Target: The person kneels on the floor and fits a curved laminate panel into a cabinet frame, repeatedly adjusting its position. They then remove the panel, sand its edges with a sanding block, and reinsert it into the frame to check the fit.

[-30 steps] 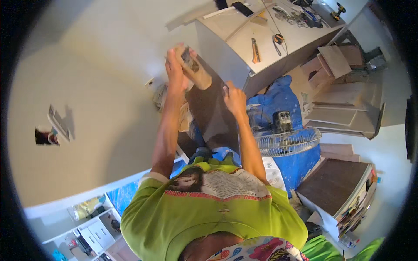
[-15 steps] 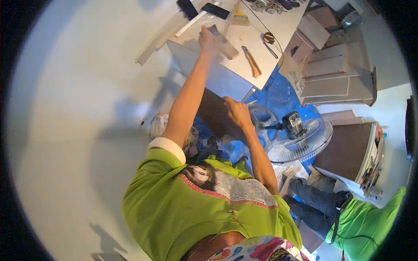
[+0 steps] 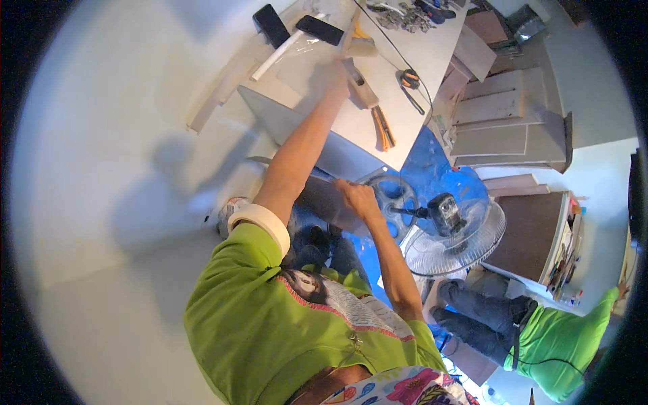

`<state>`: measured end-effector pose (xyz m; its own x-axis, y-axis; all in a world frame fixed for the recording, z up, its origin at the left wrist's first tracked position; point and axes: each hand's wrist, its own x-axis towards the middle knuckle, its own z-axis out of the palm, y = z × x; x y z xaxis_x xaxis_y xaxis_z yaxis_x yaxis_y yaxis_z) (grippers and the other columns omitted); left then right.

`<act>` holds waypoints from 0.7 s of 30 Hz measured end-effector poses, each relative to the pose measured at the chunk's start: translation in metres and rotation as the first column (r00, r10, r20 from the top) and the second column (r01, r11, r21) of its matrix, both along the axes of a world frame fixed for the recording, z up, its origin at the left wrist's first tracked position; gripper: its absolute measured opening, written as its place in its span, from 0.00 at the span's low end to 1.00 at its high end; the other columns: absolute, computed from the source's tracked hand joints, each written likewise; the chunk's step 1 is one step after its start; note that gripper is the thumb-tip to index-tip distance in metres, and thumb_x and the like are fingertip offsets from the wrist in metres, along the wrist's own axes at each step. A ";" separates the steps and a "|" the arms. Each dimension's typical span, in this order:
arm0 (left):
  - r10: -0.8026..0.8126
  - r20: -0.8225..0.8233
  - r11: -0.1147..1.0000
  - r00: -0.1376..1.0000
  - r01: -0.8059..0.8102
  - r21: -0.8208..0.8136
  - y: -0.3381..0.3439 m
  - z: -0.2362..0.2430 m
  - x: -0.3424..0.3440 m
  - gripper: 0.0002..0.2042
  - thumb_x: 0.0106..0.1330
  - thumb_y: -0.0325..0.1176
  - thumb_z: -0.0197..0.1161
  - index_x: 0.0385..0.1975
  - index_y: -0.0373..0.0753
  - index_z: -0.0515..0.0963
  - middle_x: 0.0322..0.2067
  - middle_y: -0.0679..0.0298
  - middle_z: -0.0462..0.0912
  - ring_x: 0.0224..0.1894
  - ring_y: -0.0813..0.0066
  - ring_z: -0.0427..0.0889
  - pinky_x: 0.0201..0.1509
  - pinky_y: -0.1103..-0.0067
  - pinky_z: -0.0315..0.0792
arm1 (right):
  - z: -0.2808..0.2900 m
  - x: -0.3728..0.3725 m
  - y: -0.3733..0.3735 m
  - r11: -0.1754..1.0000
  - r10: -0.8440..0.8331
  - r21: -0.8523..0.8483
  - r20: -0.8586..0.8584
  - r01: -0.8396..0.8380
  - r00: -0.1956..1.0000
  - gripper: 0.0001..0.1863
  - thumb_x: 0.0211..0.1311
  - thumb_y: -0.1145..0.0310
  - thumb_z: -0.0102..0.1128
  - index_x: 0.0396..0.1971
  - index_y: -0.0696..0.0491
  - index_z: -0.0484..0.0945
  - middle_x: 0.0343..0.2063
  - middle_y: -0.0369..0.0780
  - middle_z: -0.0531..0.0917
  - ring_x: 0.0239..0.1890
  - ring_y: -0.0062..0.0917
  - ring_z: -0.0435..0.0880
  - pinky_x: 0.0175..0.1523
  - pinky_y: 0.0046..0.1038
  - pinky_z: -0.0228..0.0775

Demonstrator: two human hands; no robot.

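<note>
Two black phones (image 3: 271,25) lie up-left of the left fingers, on or beside the white tabletop (image 3: 354,131). Dark board (image 3: 331,206) sits below the left fingers, tilted, its upper edge at the right fingers. Left hand (image 3: 336,79) is blurred, right beside the hand plane (image 3: 362,86); can't tell if its fingers are clamped on it or apart. Plane is just right of those fingers, over the tabletop, near end meeting the orange-and-black cutter knife (image 3: 383,128); half a second ago there was a gap between them, and a second ago the plane was over the board. Right hand (image 3: 359,200) has fingers curled, clamped on the board's edge, same as before. Tape measure (image 3: 409,79) is up-right of the right fingers, fan (image 3: 459,229) right of them. Far right, a co-worker in green (image 3: 557,344); a hand now shows at the rim.
</note>
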<state>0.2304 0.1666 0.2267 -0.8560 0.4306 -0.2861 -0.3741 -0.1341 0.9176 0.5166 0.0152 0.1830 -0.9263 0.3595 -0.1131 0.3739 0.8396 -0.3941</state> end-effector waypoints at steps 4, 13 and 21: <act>-0.074 0.010 0.995 0.997 0.073 0.069 0.004 -0.047 -0.035 0.31 0.74 0.56 0.53 0.56 0.30 0.76 0.54 0.42 0.80 0.56 0.53 0.80 0.58 0.63 0.74 | -0.011 -0.017 0.002 0.996 0.065 -0.064 0.022 -0.063 0.998 0.18 0.64 0.71 0.54 0.55 0.44 0.75 0.37 0.46 0.87 0.34 0.47 0.87 0.37 0.48 0.79; -0.505 -0.440 0.856 0.743 0.365 -0.365 -0.002 -0.064 -0.080 0.31 0.62 0.40 0.68 0.63 0.34 0.68 0.54 0.50 0.79 0.54 0.57 0.80 0.58 0.68 0.75 | -0.033 -0.049 0.031 0.977 0.132 -0.146 -0.140 -0.152 0.981 0.13 0.71 0.65 0.55 0.53 0.44 0.77 0.34 0.51 0.86 0.34 0.50 0.85 0.39 0.50 0.76; -0.409 -0.660 0.909 0.630 0.342 -0.237 -0.140 -0.040 -0.119 0.18 0.74 0.36 0.60 0.58 0.34 0.77 0.49 0.58 0.84 0.51 0.70 0.83 0.59 0.73 0.76 | -0.047 -0.074 0.046 0.955 0.181 -0.210 -0.152 -0.210 0.972 0.12 0.72 0.64 0.54 0.52 0.44 0.76 0.29 0.53 0.85 0.33 0.52 0.85 0.38 0.52 0.75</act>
<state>0.1111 0.0265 0.1863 -0.5913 0.7638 0.2590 0.3583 -0.0390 0.9328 0.4424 0.0608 0.1364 -0.9878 0.1492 -0.0438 0.1445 0.7764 -0.6134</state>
